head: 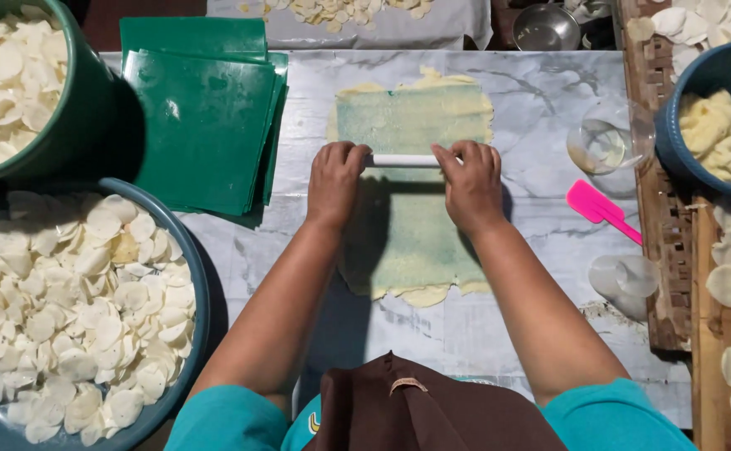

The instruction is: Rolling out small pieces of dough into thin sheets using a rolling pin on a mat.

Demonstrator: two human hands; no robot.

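Surface: grey-veined marble worktop (541, 83) is serving as the rolling bed, with bowls and trays ringing it within arm's reach.
Dough: a pale yellow flattened dough sheet under a translucent green plastic film (403, 225) is lying in the middle of the worktop, its ragged edges poking out at both ends; the film is likely keeping the pin from sticking.
Pin: a thin white cylindrical rolling pin (401, 160) is lying crosswise on the upper part of the sheet.
Left hand (334, 182): fingers are curling down over the pin's left end, pressing it.
Right hand (470, 184): fingers are closing over the pin's right end, so weight is bearing evenly on both sides.
Green sheets: a stack of square green plastic sheets (202, 117) is resting just left of the dough.
Bowls: a wide blue basin of thin white round discs (73, 309) is sitting at lower left; a dark blue bowl of yellow dough lumps (720, 138) at right.
Scraper: a pink plastic spatula (601, 209) is lying right of the dough.
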